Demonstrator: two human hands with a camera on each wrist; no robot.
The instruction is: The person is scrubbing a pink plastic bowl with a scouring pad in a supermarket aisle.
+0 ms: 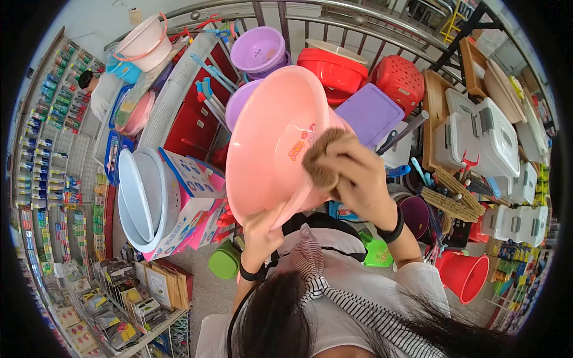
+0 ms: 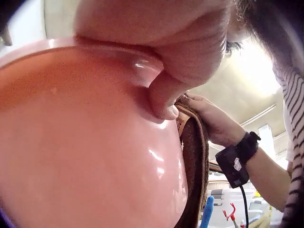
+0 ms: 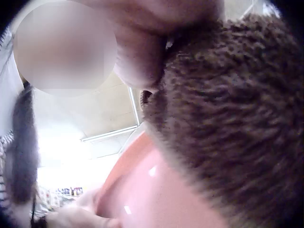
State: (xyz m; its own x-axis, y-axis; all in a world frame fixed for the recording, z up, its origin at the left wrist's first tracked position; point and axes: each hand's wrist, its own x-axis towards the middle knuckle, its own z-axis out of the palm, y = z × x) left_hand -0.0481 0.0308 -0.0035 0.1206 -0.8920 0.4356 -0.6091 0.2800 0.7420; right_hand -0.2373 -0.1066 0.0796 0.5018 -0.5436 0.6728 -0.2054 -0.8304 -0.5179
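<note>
On my feed from the head view, I make out a grey floor (image 1: 206,292) under the stock, with a green container (image 1: 224,260) standing on it near the wire rack and a second green plastic item (image 1: 377,250) farther right, too covered for me to name. At lower left I see the wire rack (image 1: 143,341), which bears flat packaged goods (image 1: 118,307) and, beside them, upright brown-edged frames (image 1: 160,286). I can't tell from here whether the red bucket (image 1: 464,275) touches the floor.
</note>
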